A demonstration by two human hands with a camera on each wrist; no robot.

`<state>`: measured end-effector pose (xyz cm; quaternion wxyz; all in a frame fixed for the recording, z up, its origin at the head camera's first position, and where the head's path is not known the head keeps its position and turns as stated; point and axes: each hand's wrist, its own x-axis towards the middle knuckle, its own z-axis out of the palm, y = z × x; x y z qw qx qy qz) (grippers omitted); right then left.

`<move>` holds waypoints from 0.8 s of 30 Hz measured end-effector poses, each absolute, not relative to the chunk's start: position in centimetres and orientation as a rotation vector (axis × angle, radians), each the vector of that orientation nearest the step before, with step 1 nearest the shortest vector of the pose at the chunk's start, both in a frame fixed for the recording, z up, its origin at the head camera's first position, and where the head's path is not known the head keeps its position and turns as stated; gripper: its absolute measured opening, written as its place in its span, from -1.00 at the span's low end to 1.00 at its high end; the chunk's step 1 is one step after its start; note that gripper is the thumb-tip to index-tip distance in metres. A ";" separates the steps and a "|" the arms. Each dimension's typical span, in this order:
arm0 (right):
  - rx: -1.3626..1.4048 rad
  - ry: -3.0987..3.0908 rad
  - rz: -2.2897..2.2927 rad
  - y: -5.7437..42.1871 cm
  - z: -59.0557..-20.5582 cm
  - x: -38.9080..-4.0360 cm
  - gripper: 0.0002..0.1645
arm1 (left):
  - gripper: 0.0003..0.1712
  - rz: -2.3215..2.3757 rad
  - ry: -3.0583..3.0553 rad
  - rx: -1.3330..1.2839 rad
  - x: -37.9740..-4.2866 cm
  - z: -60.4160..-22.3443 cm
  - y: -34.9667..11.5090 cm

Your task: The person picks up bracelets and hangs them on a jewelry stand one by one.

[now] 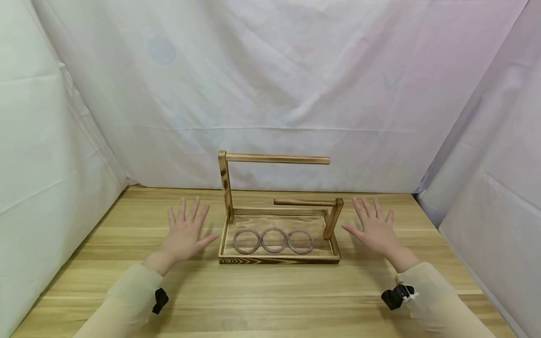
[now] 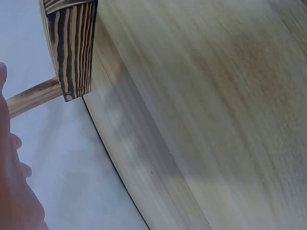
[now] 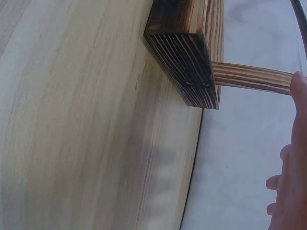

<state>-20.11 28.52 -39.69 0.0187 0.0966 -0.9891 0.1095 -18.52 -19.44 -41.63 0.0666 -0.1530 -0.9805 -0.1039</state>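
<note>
Three pale purple round rings (image 1: 261, 240) lie in a row near the front edge of a brown rectangular wooden tray (image 1: 279, 260) on the light wood-grain tabletop (image 1: 253, 300). The left hand (image 1: 186, 234) and right hand (image 1: 375, 231), fingers spread, holding nothing, flank the tray's short edges.

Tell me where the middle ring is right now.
In the head view, below the picture's centre, the middle ring lies towards the front of the wooden tray, between the left ring and right ring.
</note>
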 end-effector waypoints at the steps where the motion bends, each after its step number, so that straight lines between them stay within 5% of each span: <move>1: 0.299 -3.071 0.347 28.6 -39.7 -20.1 0.06 | -0.03 -0.308 -2.953 -0.466 -18.5 -41.6 -19.4; 24: 0.354 -3.004 0.383 28.7 -40.5 -19.3 0.04 | -0.05 -0.248 -2.837 -0.680 -18.0 -41.5 -17.0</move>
